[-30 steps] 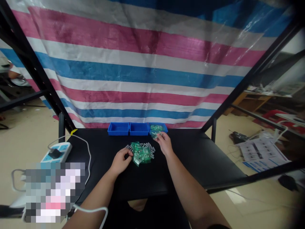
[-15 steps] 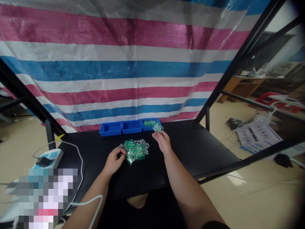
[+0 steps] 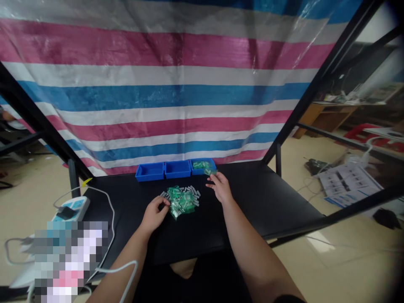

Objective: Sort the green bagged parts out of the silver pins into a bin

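Head view: looking down at the black counter [image 3: 261, 202].
Heap: small green packets [image 3: 181, 203] and little gray bits, in the middle.
Left hand [image 3: 154, 215]: at 8 o'clock from the heap, fingers [image 3: 163, 205] curled together at its edge; I cannot tell if they hold anything.
Right hand [image 3: 220, 188]: at 2 o'clock, fingers [image 3: 213, 177] pinched on a green packet [image 3: 210, 171].
Just changed: that packet has come down to the front rim of the right blue bin [image 3: 197, 172], at 1 o'clock.
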Demonstrator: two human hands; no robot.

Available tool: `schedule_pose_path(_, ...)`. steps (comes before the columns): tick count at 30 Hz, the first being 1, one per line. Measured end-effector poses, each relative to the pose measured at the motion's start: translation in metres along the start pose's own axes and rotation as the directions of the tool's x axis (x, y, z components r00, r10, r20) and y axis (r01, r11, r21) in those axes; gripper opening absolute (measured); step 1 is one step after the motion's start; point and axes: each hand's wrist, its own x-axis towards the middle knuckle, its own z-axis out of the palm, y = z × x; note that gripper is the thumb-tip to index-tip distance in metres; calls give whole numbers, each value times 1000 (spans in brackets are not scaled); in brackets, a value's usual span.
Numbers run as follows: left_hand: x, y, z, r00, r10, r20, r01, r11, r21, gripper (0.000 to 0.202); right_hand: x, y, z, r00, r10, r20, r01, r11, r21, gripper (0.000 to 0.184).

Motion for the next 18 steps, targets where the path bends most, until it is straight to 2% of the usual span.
schedule_pose_path(5,1,4,-1,1000,-5,14,6,1000,-21,11,29,-30,14,993,-112,40,111,994,24,35)
schedule_pose_path(6,1,5,-2,1000,-3,13,3,1000,-27,11,38,-33,18,990,-135,36,135,991,-4,36)
schedule_pose_path(8,1,6,-2,1000,-2,11,2,999,-38,11,55,-35,22,986,-166,-5,163,972,-172,37)
schedule_pose_path(11,0,6,-2,1000,-2,5,2,999,-51,12,77,-30,18,982,-160,-100,83,844,-530,42)
schedule_pose_path(16,-1,6,-2,1000,-1,-5,0,998,-65,13,87,-23,3,967,-208,-149,30,669,-742,33)
schedule_pose_path(18,-1,6,-1,1000,1,-4,-1,998,-70,13,86,-22,6,967,-244,-80,80,585,-807,27)
